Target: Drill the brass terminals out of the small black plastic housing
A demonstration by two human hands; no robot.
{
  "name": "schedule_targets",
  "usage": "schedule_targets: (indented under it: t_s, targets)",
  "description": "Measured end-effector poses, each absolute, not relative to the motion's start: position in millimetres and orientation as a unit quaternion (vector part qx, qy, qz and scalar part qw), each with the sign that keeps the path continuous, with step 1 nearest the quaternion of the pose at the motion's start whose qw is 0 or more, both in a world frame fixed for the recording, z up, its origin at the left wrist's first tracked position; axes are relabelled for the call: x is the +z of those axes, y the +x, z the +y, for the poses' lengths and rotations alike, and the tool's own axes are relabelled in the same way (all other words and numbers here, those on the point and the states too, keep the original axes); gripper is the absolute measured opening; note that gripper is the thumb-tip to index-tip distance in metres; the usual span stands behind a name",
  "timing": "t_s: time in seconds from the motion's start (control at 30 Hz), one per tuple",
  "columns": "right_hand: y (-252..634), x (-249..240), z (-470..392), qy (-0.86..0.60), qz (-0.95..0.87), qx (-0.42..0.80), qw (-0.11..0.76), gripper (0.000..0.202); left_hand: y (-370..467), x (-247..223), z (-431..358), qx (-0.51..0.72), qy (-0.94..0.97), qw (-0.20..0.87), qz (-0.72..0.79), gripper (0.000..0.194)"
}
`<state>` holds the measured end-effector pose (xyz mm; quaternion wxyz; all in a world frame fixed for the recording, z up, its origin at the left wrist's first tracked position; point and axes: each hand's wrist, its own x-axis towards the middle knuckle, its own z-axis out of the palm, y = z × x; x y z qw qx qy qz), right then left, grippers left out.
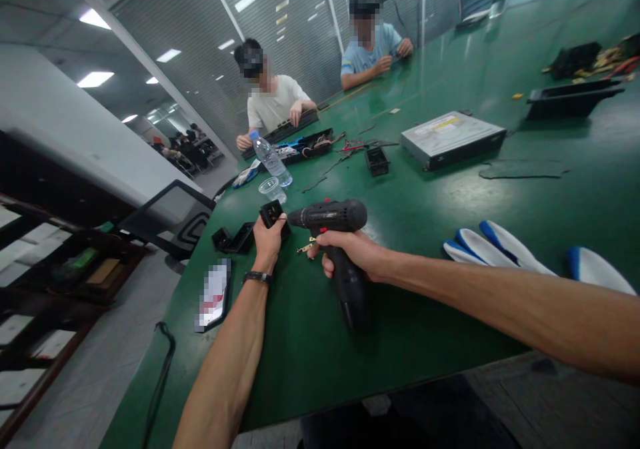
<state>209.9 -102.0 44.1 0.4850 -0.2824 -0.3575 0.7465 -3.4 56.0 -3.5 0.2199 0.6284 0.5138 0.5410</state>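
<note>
Bare green tabletop (425,212) offers passage between the silver drive (447,140) and the gloves (505,249) nearer the wearer.

Black power drill (335,216) with red accents, gripped in the right hand (353,250), body nearly level, tip pointing left, just beside a small black box-shaped part (271,213) held in the left hand (269,241).

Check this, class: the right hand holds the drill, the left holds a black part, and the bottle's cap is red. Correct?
No: the cap of the bottle is blue, not red, as the head view shows. The right hand holds the drill, the left hand a black part.
</note>
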Motion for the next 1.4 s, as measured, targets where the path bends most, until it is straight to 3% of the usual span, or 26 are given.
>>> schedule_targets:
  t_s: [0.93,1.4]
  targets:
    - [208,32,-97,-0.252,-0.383,0.731,0.506,0.008,-1,-3,54,0.552,0.633,0.203,0.504,0.034]
    - [206,34,-104,-0.304,-0.381,0.744,0.457,0.017,0,-2,51,0.547,0.623,0.221,0.514,0.037]
